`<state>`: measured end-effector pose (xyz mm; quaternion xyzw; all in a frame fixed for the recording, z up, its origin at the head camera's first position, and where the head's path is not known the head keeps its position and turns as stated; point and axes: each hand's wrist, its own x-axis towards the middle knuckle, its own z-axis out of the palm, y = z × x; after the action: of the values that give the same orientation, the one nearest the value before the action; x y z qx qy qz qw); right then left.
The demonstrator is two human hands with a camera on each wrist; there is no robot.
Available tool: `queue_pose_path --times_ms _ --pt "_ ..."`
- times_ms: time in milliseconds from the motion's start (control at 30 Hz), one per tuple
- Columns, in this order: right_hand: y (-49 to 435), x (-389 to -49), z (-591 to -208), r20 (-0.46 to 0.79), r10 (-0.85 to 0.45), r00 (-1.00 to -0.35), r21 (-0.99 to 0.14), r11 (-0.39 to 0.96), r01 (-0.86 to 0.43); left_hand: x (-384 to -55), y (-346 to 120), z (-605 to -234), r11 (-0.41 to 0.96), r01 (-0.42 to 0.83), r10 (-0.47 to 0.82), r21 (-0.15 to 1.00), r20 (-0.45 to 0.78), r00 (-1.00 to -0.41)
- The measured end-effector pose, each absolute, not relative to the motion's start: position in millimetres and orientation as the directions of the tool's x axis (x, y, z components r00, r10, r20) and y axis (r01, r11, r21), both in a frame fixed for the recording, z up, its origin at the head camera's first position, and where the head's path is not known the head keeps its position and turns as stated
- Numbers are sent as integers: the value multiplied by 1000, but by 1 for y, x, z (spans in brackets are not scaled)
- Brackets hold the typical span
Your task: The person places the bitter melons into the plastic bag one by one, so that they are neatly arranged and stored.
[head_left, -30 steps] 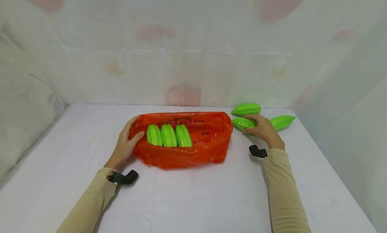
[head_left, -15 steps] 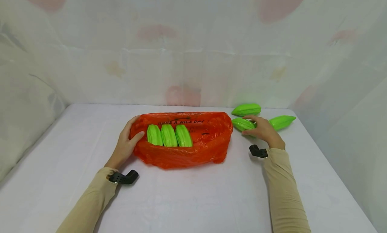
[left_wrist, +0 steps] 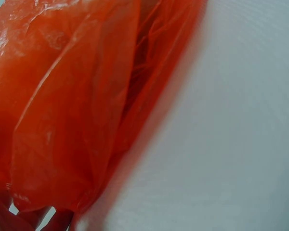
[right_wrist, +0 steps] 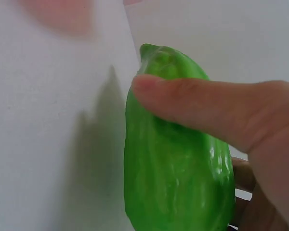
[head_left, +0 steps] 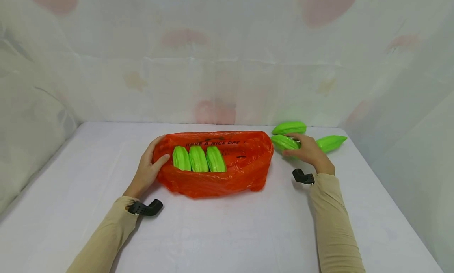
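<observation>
Near the far right corner of the table [head_left: 213, 233], a bright green, ridged, tapered vegetable with a glossy skin [head_left: 283, 142] is clamped between the thumb and fingers of the right hand [head_left: 309, 151]. In the right wrist view, the thumb is laid across the upper face, and the opposite side is backed by the fingers. Lengthwise ribs, small shiny highlights and a short, blunt knob at one end are seen on it. A soft shadow is cast on the white surface beside it; whether its underside is touching the table cannot be told.

By the left hand [head_left: 148, 162], the left side of a thin, crinkled, red plastic bag [head_left: 213, 186] is gripped, thumb over the rim and fingers round the outside. The bag is spread open toward the far edge, and "HAVE A NICE DAY" is printed in black on its inner back wall. Three similar green vegetables [head_left: 198, 158] are lined up inside, in its left and middle part, their lower ends hidden by the front wall.

Outside, a loose green vegetable [head_left: 289, 128] is placed at the far edge, and another [head_left: 330, 143], partly covered by the right hand, is pointed toward the right edge.
</observation>
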<state>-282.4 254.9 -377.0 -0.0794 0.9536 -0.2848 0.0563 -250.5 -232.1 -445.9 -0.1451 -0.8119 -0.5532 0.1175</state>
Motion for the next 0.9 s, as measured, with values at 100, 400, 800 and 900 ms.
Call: queue_pose_path --times_ms 100,400,800,900 --pt "255 -283 -376 -57 -178 -982 -554 824 -117 -250 -232 -446 351 361 109 864 346 -932" --pt "251 -282 -367 -20 -178 -984 -549 824 -138 -251 -232 -446 366 359 107 859 345 -933" --pt "245 -278 -358 -10 -176 -984 -549 824 -141 -250 -232 -445 364 347 112 865 329 -938" --pt "243 -276 -355 1 -180 -984 -547 824 -151 -250 -232 -445 358 354 115 864 335 -935"
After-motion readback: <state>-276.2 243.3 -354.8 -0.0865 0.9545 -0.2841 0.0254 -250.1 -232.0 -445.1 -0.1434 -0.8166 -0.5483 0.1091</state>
